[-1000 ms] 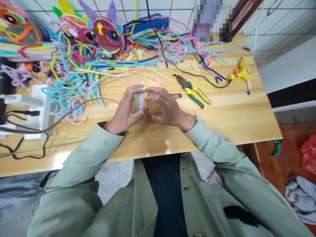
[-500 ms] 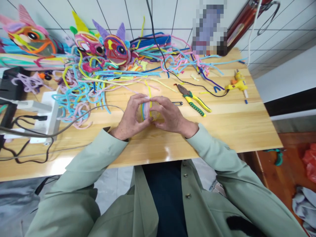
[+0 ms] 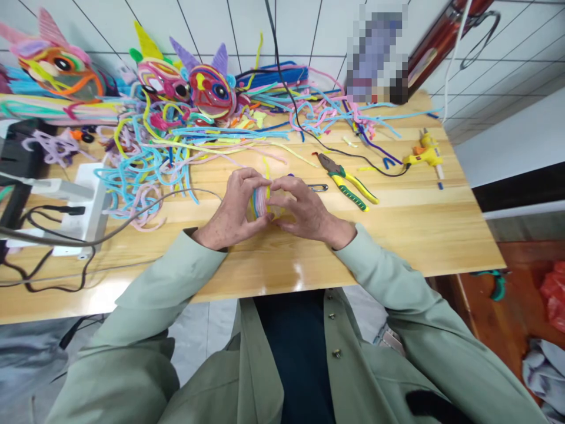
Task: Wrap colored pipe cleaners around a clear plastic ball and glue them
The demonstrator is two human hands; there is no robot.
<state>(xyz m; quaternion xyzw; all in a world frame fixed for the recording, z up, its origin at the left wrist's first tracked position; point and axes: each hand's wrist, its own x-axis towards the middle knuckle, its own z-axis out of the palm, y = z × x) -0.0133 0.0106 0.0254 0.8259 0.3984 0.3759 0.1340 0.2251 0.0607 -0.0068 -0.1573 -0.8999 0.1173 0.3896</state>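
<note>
Between both hands, over the wooden table, is a rounded clear object (image 3: 261, 201) wrapped with pink, blue and yellow fuzzy stems. My left hand (image 3: 236, 206) curls round its left side, thumb below and fingers on top. On its right side, my right hand (image 3: 304, 209) grips with bent fingers and thumb, touching a yellow stem (image 3: 266, 169) whose end sticks up past the fingertips. Part of the object is hidden by the fingers. Just right of my right hand lie a small metal clip (image 3: 318, 188) and pliers (image 3: 348, 181) with green and yellow handles.
Tangled fuzzy stems (image 3: 145, 159) and several decorated fish-like heads (image 3: 212, 91) line the back. A yellow glue gun (image 3: 426, 156) lies right, its black cable crossing the table (image 3: 397, 235). A white power strip (image 3: 82, 206) and cables occupy the left. A red flask (image 3: 435, 44) leans at the back.
The upright yellow stem end now reaches less high above my fingers. My right fingers have shifted slightly, and a small dark blue piece shows behind them. The whole view has shifted a little.
</note>
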